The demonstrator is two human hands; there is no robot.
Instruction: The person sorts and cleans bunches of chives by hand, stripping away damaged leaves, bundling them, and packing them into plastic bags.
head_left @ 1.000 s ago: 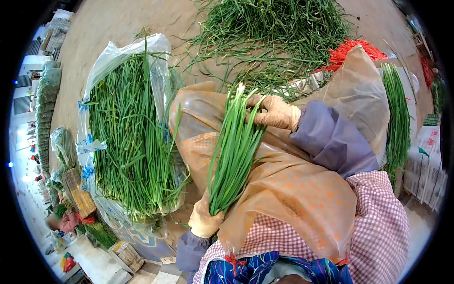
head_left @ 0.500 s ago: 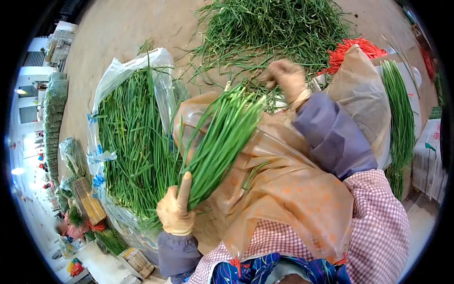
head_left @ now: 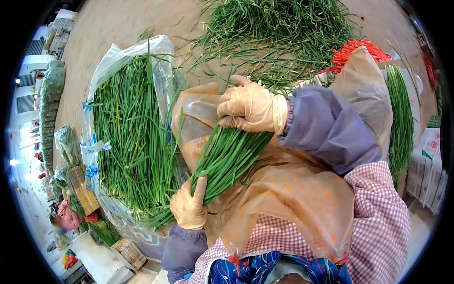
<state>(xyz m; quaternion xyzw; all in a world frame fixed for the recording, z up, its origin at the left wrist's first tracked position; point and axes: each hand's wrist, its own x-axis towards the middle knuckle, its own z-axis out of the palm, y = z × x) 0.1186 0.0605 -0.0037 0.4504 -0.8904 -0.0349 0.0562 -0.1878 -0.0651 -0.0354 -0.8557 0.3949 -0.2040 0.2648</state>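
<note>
A bunch of garlic chives lies slanted above my lap, over the translucent brown plastic apron. My gloved left hand is closed round the bunch's lower end, thumb pointing up along the leaves. At the upper end my gloved right hand is closed over the stalks, covering their tips. Left of the bunch, a clear plastic bag is packed with more long chives, lying lengthwise.
A loose heap of chives covers the floor ahead. Red ties lie in a pile at the right, near another neat chive bundle. White boxes stand at the far right. A person in pink is at the far left.
My right hand has come down and left from above the bunch and closed on its upper end. My left hand, still holding the bunch, has shifted slightly right.
</note>
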